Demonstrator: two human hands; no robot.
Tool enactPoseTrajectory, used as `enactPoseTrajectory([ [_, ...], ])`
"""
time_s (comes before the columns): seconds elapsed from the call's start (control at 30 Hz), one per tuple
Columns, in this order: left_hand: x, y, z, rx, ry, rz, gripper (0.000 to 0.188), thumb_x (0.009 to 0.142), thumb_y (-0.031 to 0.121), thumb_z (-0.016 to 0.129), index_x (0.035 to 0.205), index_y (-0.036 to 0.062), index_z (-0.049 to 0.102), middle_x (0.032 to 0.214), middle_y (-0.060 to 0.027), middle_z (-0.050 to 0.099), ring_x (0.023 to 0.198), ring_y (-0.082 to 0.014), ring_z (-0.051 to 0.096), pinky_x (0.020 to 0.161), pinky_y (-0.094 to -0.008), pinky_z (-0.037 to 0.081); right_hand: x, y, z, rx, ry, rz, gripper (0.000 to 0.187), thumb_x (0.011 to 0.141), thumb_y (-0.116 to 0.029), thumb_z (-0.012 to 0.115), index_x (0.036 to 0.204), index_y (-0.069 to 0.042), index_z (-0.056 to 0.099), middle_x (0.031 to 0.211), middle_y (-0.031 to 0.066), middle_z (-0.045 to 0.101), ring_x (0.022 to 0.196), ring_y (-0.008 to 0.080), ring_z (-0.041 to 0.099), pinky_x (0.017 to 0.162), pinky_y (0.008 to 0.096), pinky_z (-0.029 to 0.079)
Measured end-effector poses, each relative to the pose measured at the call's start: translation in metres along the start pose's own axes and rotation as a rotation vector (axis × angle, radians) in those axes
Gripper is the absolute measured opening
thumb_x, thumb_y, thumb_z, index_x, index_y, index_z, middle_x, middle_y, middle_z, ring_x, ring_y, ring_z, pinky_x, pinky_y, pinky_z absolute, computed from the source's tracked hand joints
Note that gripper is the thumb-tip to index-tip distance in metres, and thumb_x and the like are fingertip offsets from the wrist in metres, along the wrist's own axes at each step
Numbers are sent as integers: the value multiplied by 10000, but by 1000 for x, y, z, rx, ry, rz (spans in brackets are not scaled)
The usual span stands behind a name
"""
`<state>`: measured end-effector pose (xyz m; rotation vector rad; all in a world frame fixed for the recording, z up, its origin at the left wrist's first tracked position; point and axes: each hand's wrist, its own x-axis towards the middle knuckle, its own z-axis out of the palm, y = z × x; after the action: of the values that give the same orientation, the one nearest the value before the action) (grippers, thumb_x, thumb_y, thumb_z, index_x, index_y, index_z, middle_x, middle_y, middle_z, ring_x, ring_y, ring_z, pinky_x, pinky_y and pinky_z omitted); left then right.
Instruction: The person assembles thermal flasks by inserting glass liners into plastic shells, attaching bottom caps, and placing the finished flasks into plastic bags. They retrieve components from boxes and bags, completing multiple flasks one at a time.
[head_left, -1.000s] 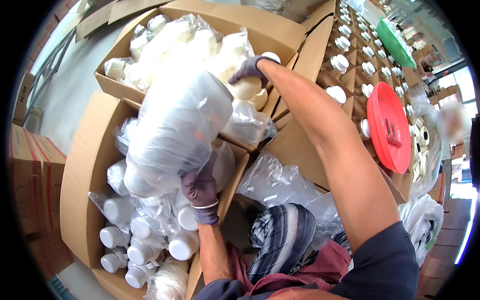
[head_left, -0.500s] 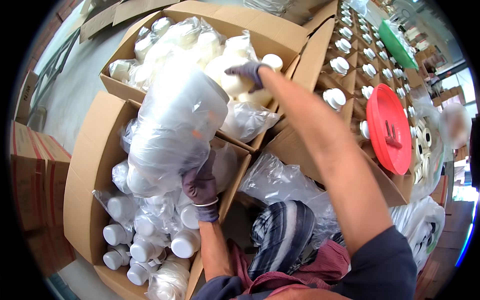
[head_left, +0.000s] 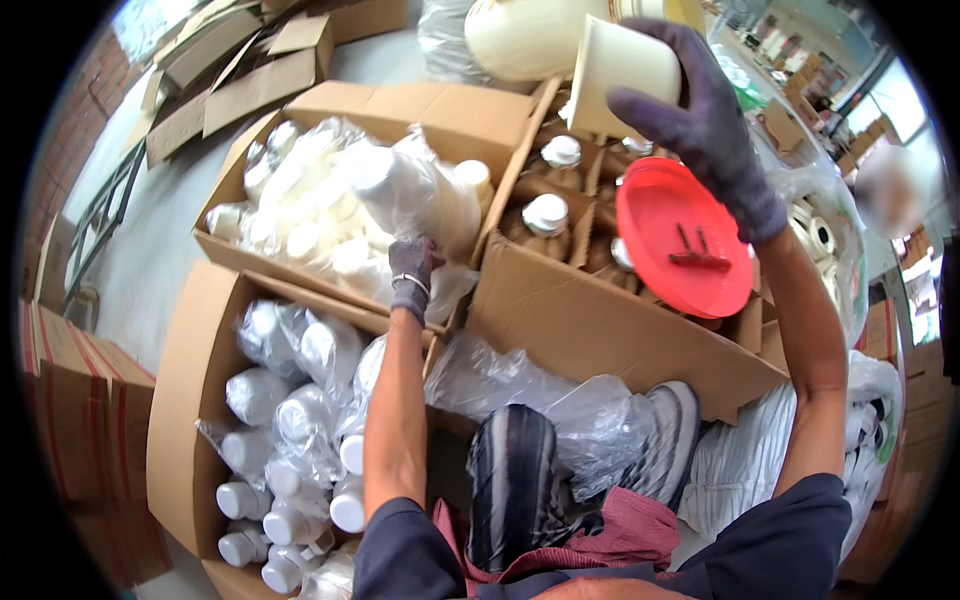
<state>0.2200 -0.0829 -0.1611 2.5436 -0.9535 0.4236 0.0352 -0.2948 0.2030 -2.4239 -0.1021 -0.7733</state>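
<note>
My left hand [head_left: 413, 268], in a purple-grey glove, is closed on a clear plastic bag [head_left: 440, 215] with pale bottles in it, above the far carton [head_left: 285, 262]. Bagged cream and white bottles [head_left: 305, 205] fill that carton. Higher up at the right, my gloved right hand [head_left: 705, 120] grips a cream tub [head_left: 620, 75], its thumb along the near side and its fingers round the far side. The tub hangs tilted over a divided carton [head_left: 600, 330] of brown bottles with white caps [head_left: 547, 214]. A round red tray [head_left: 685, 285] with dark red sticks leans below the right hand.
A near-left carton [head_left: 190, 420] holds several white-capped bottles in clear bags. Loose clear plastic [head_left: 590, 440] lies by my legs. Flattened cardboard [head_left: 255, 100] is heaped at the far left, and a big cream container [head_left: 530, 40] stands at the far end.
My left hand has moved from above the near carton to the far one. My right hand has swung up and right and now holds the cream tub. The view has shifted.
</note>
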Motion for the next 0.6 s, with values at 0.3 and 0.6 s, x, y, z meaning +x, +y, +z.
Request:
enactPoseTrajectory([
  [0.3, 32, -25, 37, 236, -480, 197, 269, 784, 365, 696, 872, 111, 710, 720, -143, 666, 714, -223, 644, 660, -375, 497, -112, 40, -97, 800, 165, 189, 568, 899, -385, 632, 1295, -13, 469, 1137, 50, 562, 1034, 119, 533, 916, 260, 425],
  [0.6, -14, 36, -65, -484, 90, -534, 520, 854, 384, 643, 1160, -36, 612, 1047, -232, 676, 985, -328, 652, 875, -385, 499, -237, 93, -160, 1013, 262, 315, 606, 967, -547, 431, 1417, -142, 420, 1411, 46, 466, 1300, 198, 447, 1094, 374, 356],
])
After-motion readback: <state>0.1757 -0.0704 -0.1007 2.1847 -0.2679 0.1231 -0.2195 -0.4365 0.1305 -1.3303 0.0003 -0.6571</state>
